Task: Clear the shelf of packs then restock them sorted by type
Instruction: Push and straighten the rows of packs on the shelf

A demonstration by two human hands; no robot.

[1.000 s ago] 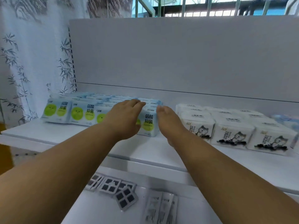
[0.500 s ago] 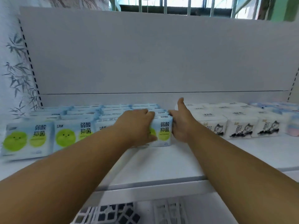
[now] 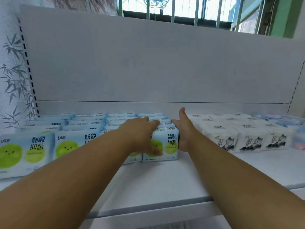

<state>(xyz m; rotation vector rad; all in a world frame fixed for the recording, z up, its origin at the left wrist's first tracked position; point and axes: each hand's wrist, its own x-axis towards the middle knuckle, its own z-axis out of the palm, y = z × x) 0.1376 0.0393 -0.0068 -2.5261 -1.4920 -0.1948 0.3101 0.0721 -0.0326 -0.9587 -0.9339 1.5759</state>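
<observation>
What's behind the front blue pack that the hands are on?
Behind the front blue pack more blue packs run back in a row; only their tops show. The left hand hides part of them; the right hand lies along the row's right side.

Barred window (image 3: 181,10) above white back panel (image 3: 148,60); bamboo-print curtain (image 3: 11,71) left.

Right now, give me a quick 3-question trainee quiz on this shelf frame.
1. True or false: the left hand lies over the front blue-and-green pack.
2. Which packs sit directly right of the right hand? A) cat-print white packs B) bottles C) cans
3. Fill in: the right hand presses the blue-and-green row's ___ end.

Key: 1 true; 2 A; 3 right.
</observation>
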